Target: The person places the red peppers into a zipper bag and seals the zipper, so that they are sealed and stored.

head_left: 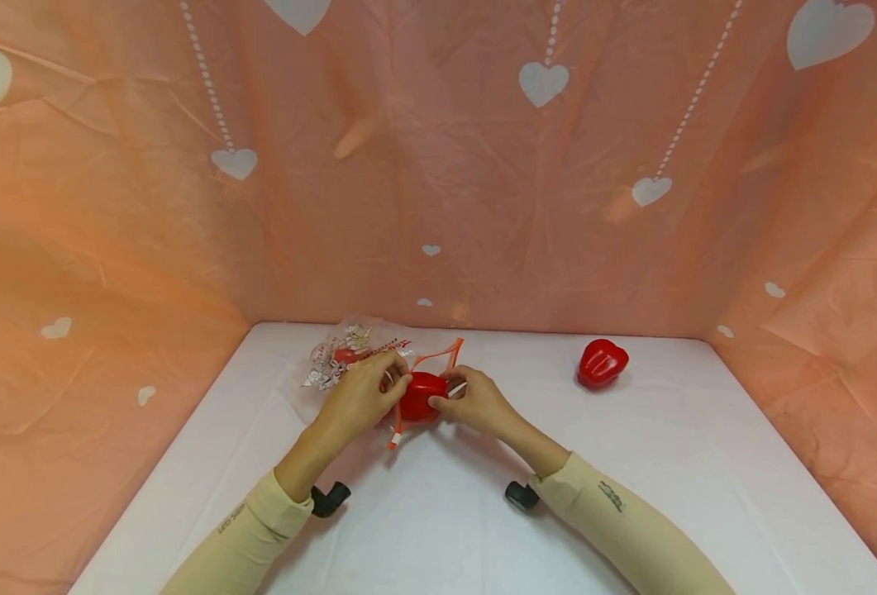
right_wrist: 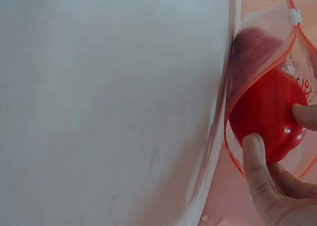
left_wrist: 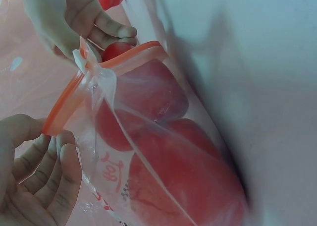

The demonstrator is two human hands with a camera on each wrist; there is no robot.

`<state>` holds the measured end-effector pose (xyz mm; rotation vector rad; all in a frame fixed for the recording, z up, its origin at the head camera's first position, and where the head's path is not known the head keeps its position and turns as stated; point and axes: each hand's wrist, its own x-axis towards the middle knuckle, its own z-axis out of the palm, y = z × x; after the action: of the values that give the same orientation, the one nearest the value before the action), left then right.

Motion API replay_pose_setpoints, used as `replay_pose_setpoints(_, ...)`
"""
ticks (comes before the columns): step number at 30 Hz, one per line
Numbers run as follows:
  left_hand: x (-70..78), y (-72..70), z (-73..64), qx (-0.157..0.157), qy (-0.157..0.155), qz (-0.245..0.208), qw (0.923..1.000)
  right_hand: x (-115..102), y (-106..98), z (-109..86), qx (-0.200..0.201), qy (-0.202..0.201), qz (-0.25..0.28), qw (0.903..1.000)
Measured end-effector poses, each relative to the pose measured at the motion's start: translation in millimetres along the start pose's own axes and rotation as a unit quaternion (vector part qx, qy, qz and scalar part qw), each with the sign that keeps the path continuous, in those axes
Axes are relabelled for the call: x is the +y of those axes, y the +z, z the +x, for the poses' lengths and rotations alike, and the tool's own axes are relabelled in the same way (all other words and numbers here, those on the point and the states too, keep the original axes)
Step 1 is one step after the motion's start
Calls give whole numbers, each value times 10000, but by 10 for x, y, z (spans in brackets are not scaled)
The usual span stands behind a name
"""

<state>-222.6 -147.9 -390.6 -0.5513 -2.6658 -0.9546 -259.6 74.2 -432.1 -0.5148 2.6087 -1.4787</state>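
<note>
A clear zip bag [head_left: 300, 403] with an orange zip edge [left_wrist: 64, 104] lies on its side, its mouth spread towards the right. My left hand [head_left: 364, 390] pinches that orange edge between thumb and fingers. A glossy red bell pepper [right_wrist: 270, 112] sits partly inside the bag's mouth, and my right hand [head_left: 479, 402] grips its outer end with thumb and fingers. Deeper in the bag, more red bell peppers [left_wrist: 173, 171] show through the plastic. The white slider [right_wrist: 295, 17] stands at one end of the zip.
Another red bell pepper [head_left: 602, 364] lies at the back right of the white table [head_left: 423, 521]. Peach sheeting [head_left: 483, 207] with white hearts hangs behind and at both sides. Dark wrist devices [head_left: 521, 496] sit under the cuffs.
</note>
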Motion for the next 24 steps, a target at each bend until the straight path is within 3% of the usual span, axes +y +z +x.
replay_pose_setpoints(9, 10, 7, 0, -31, 22, -20, 10000, -24, 2, 24, 320, 229, 370, 9985)
replay_pose_setpoints(24, -6, 22, -6, 33, 83, 33, 10000, -40, 85, 124, 738, 235, 637, 9950)
